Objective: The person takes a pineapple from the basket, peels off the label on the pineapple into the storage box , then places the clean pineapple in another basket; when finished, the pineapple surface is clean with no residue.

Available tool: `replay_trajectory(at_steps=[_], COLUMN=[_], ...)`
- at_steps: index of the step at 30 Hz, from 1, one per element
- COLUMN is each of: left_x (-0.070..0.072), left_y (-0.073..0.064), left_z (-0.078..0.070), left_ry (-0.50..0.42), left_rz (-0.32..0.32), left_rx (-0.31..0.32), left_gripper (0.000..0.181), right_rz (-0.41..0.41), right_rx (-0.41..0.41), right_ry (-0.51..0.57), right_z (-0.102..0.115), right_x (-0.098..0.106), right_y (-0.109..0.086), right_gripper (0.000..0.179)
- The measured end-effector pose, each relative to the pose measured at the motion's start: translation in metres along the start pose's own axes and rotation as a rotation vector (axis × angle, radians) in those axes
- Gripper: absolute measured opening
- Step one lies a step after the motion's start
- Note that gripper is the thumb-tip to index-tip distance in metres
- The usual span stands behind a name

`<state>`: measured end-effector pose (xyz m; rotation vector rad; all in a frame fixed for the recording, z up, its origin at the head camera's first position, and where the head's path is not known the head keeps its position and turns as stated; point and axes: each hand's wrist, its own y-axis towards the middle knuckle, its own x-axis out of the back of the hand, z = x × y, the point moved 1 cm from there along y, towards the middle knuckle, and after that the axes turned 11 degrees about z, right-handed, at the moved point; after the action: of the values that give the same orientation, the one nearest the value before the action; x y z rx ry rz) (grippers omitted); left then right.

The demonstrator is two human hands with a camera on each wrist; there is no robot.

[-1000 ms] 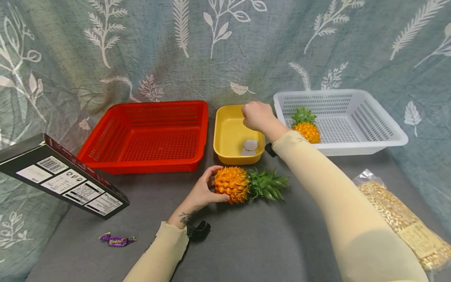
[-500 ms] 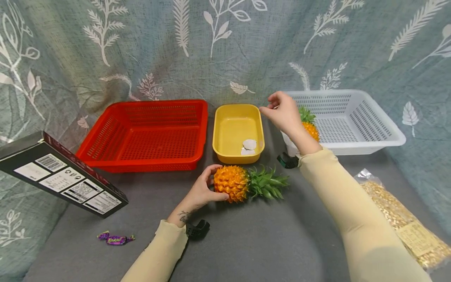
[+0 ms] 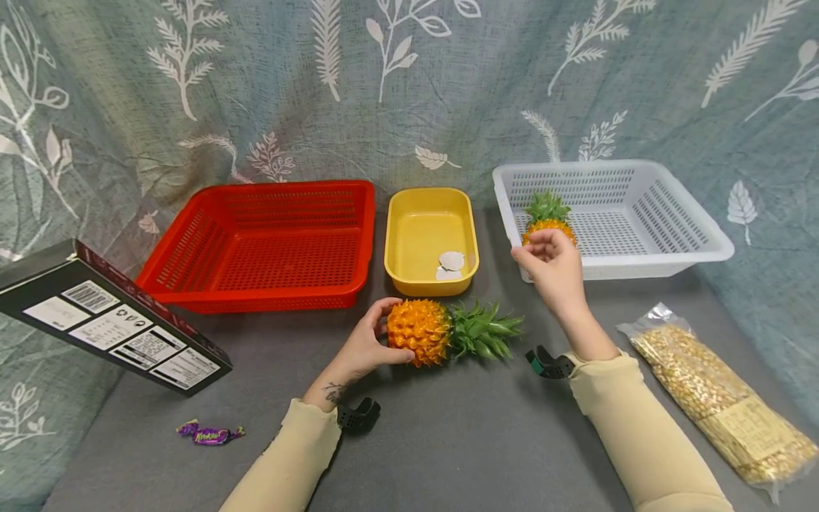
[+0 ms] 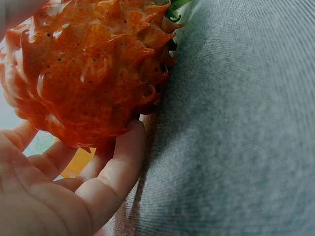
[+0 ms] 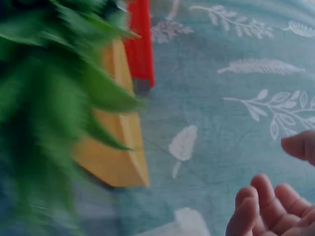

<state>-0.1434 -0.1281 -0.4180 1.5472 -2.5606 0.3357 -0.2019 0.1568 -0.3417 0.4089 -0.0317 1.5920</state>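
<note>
My left hand grips the orange body of a toy-like pineapple that lies on its side on the grey table, green leaves pointing right. Thumb and fingers curve round its base, as the left wrist view shows with the spiky orange skin close up. My right hand hovers at the near left corner of the white basket, its fingers loosely bent around nothing. Behind it, a second pineapple stands in that basket, its lower part hidden by the hand. The right wrist view has blurred pineapple leaves at left.
A yellow tub with white round pieces stands between the white basket and a red basket. A black box leans at left, near a purple wrapped candy. A bag of grain lies at right.
My right hand has moved from above the yellow tub rightward and towards me, its fingers loosening from a fist. The left hand and its pineapple have stayed in place.
</note>
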Motion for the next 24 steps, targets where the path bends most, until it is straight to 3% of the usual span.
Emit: replay_trajectory(at_steps=[6, 11, 14, 19, 24], left_x=[0.000, -0.001, -0.001, -0.001, -0.001], left_y=[0.001, 0.001, 0.000, 0.000, 0.001], left_z=[-0.001, -0.001, -0.001, 0.001, 0.001], left_ry=[-0.002, 0.006, 0.006, -0.012, -0.018], left_rz=[0.002, 0.002, 0.002, 0.000, 0.008], left_rx=[-0.017, 0.003, 0.002, -0.029, -0.035], left_gripper=[0.081, 0.082, 0.082, 0.083, 0.083], right_rz=[0.078, 0.135, 0.246, 0.444, 0.539], right_rx=[0.075, 0.073, 0.108, 0.241, 0.276], right_ry=[0.050, 0.045, -0.067, -0.349, -0.619], right_z=[-0.014, -0.025, -0.030, -0.029, -0.030], right_x=[-0.013, -0.024, -0.031, -0.042, -0.050], right_y=[-0.021, -0.030, -0.034, -0.040, -0.044], right_gripper=[0.027, 0.025, 0.032, 0.056, 0.067])
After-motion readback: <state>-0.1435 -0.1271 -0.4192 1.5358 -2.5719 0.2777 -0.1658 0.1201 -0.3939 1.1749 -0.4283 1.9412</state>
